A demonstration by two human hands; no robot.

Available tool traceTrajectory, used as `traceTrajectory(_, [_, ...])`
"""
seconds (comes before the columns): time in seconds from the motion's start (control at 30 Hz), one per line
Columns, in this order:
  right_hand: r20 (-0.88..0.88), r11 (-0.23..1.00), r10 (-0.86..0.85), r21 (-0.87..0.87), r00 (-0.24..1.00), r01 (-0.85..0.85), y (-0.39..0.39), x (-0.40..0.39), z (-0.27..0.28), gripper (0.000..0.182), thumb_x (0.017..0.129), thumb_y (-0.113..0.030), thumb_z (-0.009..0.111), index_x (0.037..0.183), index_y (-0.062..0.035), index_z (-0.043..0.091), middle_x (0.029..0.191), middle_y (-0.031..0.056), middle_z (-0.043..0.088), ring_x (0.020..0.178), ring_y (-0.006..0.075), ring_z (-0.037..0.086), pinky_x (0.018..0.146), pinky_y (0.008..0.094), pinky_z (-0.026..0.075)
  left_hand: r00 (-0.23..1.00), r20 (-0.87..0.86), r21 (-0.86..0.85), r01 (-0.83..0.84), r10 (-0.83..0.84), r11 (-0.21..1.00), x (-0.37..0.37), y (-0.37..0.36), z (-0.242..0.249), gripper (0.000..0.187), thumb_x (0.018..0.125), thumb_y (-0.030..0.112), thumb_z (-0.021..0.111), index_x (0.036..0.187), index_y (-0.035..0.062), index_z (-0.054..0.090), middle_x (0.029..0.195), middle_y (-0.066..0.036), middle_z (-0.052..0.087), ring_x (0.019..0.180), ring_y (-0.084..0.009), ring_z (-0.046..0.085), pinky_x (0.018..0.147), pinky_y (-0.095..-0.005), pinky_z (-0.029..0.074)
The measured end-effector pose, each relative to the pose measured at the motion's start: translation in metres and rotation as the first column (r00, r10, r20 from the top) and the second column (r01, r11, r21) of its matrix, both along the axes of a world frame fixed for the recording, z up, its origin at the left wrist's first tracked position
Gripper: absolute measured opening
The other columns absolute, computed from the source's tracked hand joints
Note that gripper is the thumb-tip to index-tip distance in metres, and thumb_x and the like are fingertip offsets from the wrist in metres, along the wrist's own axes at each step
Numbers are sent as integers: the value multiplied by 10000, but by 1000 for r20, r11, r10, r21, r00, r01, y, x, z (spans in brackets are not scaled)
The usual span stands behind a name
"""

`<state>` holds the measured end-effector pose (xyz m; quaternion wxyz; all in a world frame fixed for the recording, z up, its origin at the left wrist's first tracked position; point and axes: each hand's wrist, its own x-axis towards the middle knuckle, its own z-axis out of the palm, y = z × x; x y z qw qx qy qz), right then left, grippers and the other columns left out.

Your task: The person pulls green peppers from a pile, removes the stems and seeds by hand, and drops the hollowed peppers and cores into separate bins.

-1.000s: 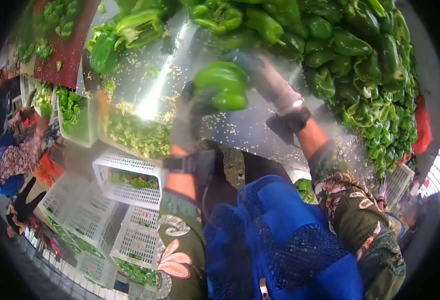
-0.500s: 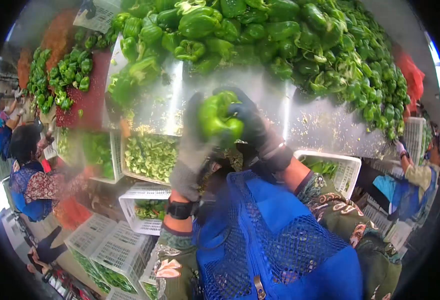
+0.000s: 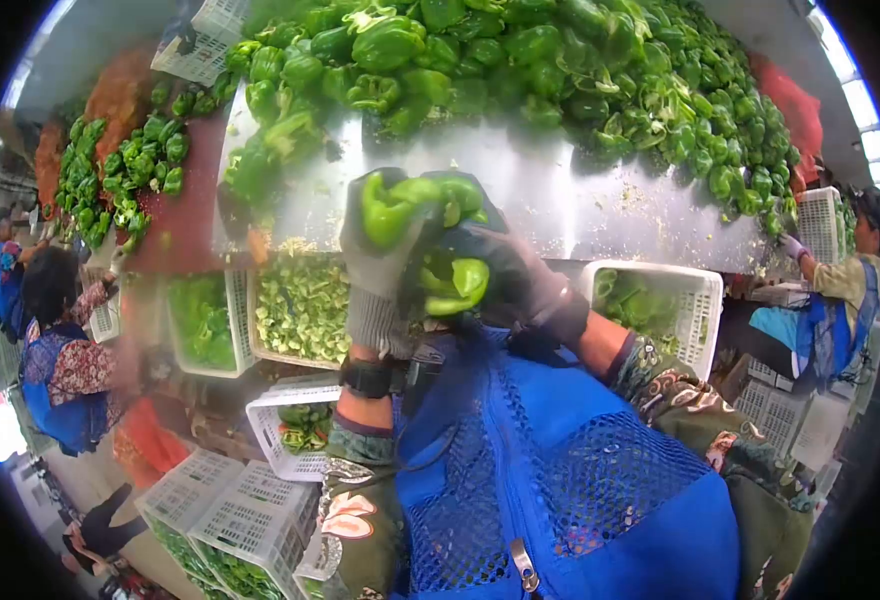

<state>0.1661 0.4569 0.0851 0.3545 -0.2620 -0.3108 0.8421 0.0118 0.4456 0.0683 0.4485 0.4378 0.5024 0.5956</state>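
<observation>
A green bell pepper is in pieces between my gloved hands, over the near edge of the metal table (image 3: 520, 190). My left hand (image 3: 378, 268), in a grey and dark glove, is closed around an upper pepper piece (image 3: 388, 212). My right hand (image 3: 505, 262), in a dark glove, is closed on a lower pepper piece (image 3: 460, 288) whose hollow inside shows. Some fingertips are hidden behind the pieces. Beyond my hands rises a large heap of green bell peppers (image 3: 520, 50).
Below the table edge stand a crate of pale green pepper scraps (image 3: 305, 310), a crate of green pieces (image 3: 200, 325) and a white crate (image 3: 700, 320) at right. Stacked crates (image 3: 250, 520) stand lower left. Co-workers are at the left (image 3: 65, 350) and right (image 3: 840, 290).
The pepper that was whole between both hands is now split open, with pieces in each hand. My hands have turned, and the view has shifted slightly.
</observation>
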Motion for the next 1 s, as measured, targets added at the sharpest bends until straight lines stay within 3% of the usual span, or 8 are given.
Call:
traceTrajectory(0.5, [-188, 917, -26, -396, 982, -51, -7, 36, -63, 344, 808, -72, 631, 1136, -32, 536, 1089, 52, 575, 980, 151, 563, 869, 273, 458, 980, 76, -245, 199, -185, 949, 14, 1, -49, 262, 836, 126, 574, 1070, 8, 574, 990, -64, 616, 891, -139, 574, 810, -264, 461])
traceTrajectory(0.6, [-153, 983, -181, -35, 971, 178, 16, 32, -114, 335, 806, -139, 572, 1124, -41, 527, 1018, 80, 596, 892, 168, 593, 775, 304, 499, 934, -95, -442, 270, -343, 856, 24, 52, -89, 337, 870, 163, 560, 1178, 32, 524, 1094, -78, 588, 993, -175, 543, 875, -280, 437])
traceTrajectory(0.7, [-255, 847, -430, -445, 866, 290, 59, 30, -169, 301, 837, -142, 546, 1110, -21, 510, 973, 104, 598, 792, 201, 628, 708, 349, 560, 826, -99, -638, 375, -555, 672, 46, 119, -102, 376, 884, 212, 538, 1206, 25, 491, 1174, -112, 531, 1067, -197, 509, 878, -274, 440])
traceTrajectory(0.8, [-158, 873, -429, -327, 890, 363, 85, 46, -194, 300, 847, -175, 545, 1114, -48, 497, 1002, 110, 588, 853, 236, 623, 729, 391, 564, 712, -391, -308, 496, -583, 812, 48, 144, -178, 352, 866, 204, 541, 1179, 48, 502, 1165, -126, 523, 1013, -211, 540, 829, -304, 493])
traceTrajectory(0.83, [-97, 923, -385, -17, 918, 385, 83, 55, -203, 309, 838, -145, 561, 1125, -51, 493, 1018, 102, 577, 882, 222, 605, 750, 373, 550, 916, 256, -680, 397, -308, 616, 68, 146, -175, 330, 865, 197, 540, 1161, 55, 511, 1142, -116, 540, 974, -201, 558, 807, -296, 504])
traceTrajectory(0.87, [-29, 875, -405, 278, 914, 397, 82, 64, -212, 324, 829, -115, 577, 1135, -55, 488, 1034, 94, 567, 910, 208, 586, 770, 355, 536, 854, -113, -476, 402, -508, 782, 66, 140, -190, 290, 878, 244, 527, 1118, 82, 539, 1029, -79, 590, 866, -167, 580, 736, -271, 513])
traceTrajectory(0.93, [12, 929, -318, 203, 948, 309, 78, 80, -222, 327, 811, -38, 591, 1124, -67, 499, 1069, 74, 544, 963, 173, 549, 805, 306, 504, 955, 49, -561, 268, -292, 783, 81, 119, -196, 258, 874, 186, 515, 1090, 51, 551, 974, -85, 597, 814, -158, 572, 679, -266, 485])
traceTrajectory(1.0, [-180, 873, -260, -464, 949, 151, 74, 98, -209, 260, 829, -36, 559, 1085, -30, 516, 1090, 73, 535, 968, 153, 547, 811, 279, 492, 993, 95, -546, 116, -76, 830, 106, 100, -192, 246, 861, 173, 512, 1047, 25, 573, 889, -73, 600, 735, -144, 554, 613, -249, 453])
